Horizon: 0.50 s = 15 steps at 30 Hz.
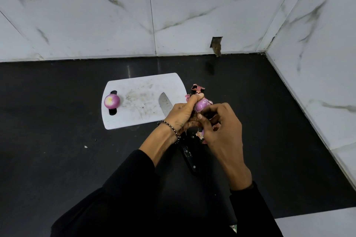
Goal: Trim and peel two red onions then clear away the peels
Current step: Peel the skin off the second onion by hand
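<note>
**Head view: second onion held in both hands beside the board**

The partly peeled red onion (201,106) is held above the black countertop (57,121), just off the right edge of the white plastic cutting board (138,90). The left hand (181,114) grips it from the left. The right hand (221,131) pinches its near side between the thumb and curled fingers. The peeled red onion (111,101) rests on the board's left end, over the handle slot and well apart from both hands.

Loose pink onion peels (197,88) lie on the countertop just beyond the hands, with more under the right hand. The steel-bladed knife (165,105) lies with its blade on the board's right end and its black handle running off the near edge beneath the wrists. Countertop extends left of the board and right to the white marble-tiled wall (317,82), which meets the rear wall in a corner.

Both forearms, in black sleeves (134,188), converge from below. The left wrist carries a beaded bracelet (169,128).
</note>
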### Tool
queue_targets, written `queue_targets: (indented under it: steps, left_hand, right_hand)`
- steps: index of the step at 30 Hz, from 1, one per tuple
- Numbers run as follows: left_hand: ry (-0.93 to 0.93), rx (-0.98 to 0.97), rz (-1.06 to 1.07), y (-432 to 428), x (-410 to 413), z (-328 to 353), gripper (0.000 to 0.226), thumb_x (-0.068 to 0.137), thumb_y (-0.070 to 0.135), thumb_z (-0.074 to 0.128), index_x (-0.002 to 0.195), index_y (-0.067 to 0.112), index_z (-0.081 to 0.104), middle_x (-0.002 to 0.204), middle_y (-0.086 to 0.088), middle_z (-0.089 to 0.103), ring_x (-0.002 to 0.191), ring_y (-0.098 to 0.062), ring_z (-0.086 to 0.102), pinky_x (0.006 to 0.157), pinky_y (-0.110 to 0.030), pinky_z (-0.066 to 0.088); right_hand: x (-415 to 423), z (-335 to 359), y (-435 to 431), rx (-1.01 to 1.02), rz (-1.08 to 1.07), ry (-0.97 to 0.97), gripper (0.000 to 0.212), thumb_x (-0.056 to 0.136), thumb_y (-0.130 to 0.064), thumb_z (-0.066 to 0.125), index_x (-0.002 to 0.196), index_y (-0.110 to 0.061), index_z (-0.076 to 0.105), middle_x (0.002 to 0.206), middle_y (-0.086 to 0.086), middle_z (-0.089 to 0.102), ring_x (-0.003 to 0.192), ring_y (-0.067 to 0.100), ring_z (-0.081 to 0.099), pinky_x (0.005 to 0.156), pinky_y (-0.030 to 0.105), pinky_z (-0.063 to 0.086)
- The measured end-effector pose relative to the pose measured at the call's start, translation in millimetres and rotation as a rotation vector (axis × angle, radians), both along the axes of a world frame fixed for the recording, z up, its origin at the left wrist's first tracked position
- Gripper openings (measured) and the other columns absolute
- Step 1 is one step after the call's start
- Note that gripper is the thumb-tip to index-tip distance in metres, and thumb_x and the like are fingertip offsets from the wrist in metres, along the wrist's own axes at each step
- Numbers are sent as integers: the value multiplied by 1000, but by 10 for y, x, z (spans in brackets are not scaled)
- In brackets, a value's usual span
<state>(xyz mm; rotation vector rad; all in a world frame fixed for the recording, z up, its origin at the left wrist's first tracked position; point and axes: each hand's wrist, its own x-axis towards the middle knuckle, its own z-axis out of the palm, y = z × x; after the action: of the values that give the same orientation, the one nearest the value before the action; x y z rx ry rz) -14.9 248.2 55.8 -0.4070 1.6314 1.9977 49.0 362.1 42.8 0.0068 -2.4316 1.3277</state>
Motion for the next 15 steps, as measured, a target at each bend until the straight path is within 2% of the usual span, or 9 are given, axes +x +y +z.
queue_targets:
  steps: [4, 6, 9, 15]
  left_hand:
    - [-7, 38, -17, -36, -13, -7, 46, 86, 49, 68, 86, 4, 73, 77, -11, 72, 60, -13, 67, 65, -26, 56]
    - [5, 24, -17, -39, -7, -10, 47, 87, 49, 68, 88, 2, 73, 77, -12, 72, 60, -13, 67, 64, -26, 57]
    - [20, 13, -10, -34, 0, -2, 44, 88, 46, 67, 86, 3, 72, 71, -8, 70, 56, -11, 65, 58, -24, 55]
    - [26, 1, -29, -55, -9, -8, 46, 87, 47, 69, 91, 1, 71, 70, -7, 68, 56, -13, 65, 58, -25, 54]
  right_hand:
    - [3, -26, 37, -77, -35, -61, 23, 87, -20, 77, 98, -25, 58, 93, -13, 59, 82, 9, 64, 63, 31, 59]
    - [18, -15, 34, -90, -22, -65, 27, 87, -19, 77, 101, -28, 56, 94, -15, 60, 82, 11, 66, 62, 38, 60]
    - [37, 16, 27, -64, 4, -26, 30, 87, -16, 77, 109, -27, 59, 97, -17, 59, 83, 9, 65, 64, 38, 61]
    - [43, 38, 59, -77, 3, -31, 30, 85, -18, 79, 111, -25, 64, 97, -21, 59, 83, 7, 64, 64, 33, 60]
